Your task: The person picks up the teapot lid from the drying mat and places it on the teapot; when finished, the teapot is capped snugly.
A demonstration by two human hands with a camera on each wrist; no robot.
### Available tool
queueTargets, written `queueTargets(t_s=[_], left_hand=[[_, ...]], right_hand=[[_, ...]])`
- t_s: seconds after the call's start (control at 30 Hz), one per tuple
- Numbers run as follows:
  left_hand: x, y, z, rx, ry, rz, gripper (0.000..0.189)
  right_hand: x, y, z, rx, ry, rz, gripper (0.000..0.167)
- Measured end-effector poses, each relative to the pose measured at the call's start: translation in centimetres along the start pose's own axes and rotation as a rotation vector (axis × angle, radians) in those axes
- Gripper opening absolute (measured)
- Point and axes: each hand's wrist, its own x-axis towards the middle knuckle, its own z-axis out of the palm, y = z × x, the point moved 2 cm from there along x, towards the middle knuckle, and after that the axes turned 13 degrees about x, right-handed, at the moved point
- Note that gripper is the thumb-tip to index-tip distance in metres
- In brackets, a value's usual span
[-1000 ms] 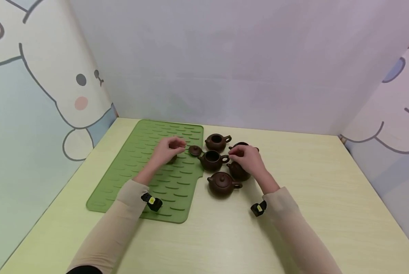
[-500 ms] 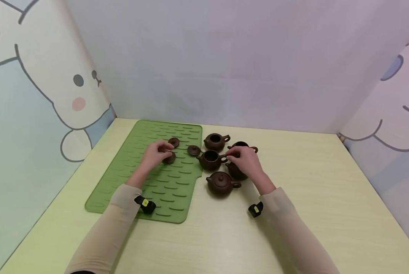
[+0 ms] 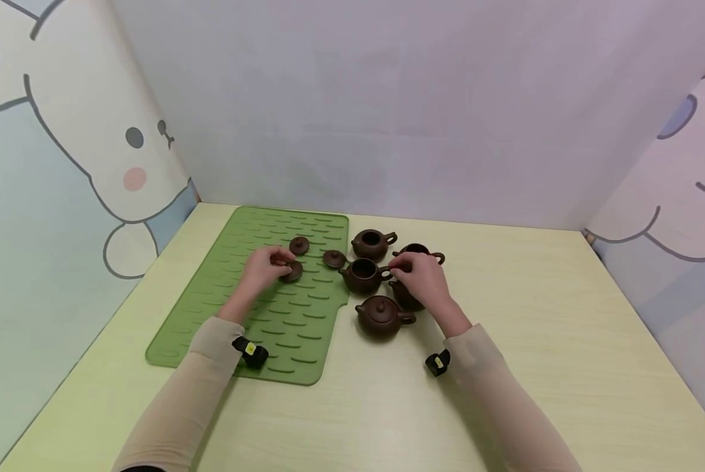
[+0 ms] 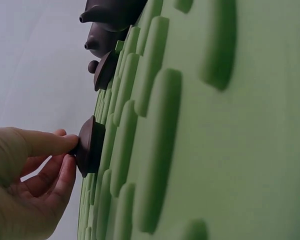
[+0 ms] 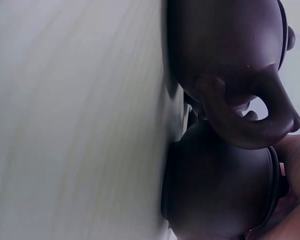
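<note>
My left hand [image 3: 265, 269] pinches the small knob of a dark brown teapot lid [image 4: 89, 145], which lies close over the green ridged mat [image 3: 210, 314]. Two more lids are on the mat, one lid [image 3: 299, 246] just behind my fingers and another lid [image 3: 334, 259] near the mat's right edge. My right hand [image 3: 425, 278] has thumb and fingertips together at the handle of an open brown teapot [image 3: 362, 278], holding it. Below that hand sits a lidded teapot [image 5: 215, 185], partly hidden by the hand in the head view.
A lidded teapot [image 3: 380, 318] stands nearest me, its handle pointing right. Behind the group are an open teapot [image 3: 371, 244] and, behind my right hand, another teapot [image 3: 416, 249]. The pots stand close together on a pale wooden table [image 3: 523, 328] beside the mat.
My left hand has drawn back left and down onto the lid, uncovering the lid behind it, and now pinches its knob. My right hand stays at the teapot handle.
</note>
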Motion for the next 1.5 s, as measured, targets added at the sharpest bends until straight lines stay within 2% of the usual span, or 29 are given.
queueTargets(t_s=[0.27, 0.5, 0.7, 0.97, 1.5], left_hand=[[-0.1, 0.2, -0.4, 0.007, 0.020, -0.012, 0.018], [0.2, 1.1, -0.8, 0.019, 0.022, 0.012, 0.017], [0.1, 2.5, -1.1, 0.036, 0.024, 0.028, 0.018], [0.2, 4.4, -1.0, 0.036, 0.023, 0.081, 0.020], [0.7, 8.7, 0.6, -0.028, 0.001, 0.172, 0.020]], right_hand=[[0.1, 0.0, 0.1, 0.002, 0.005, -0.001, 0.013], [0.0, -0.1, 0.0, 0.004, 0.007, 0.002, 0.013], [0.0, 0.0, 0.0, 0.006, 0.006, 0.005, 0.013], [0.0, 0.0, 0.0, -0.002, 0.012, -0.012, 0.012], [0.1, -0.2, -0.1, -0.007, 0.006, 0.005, 0.012]])
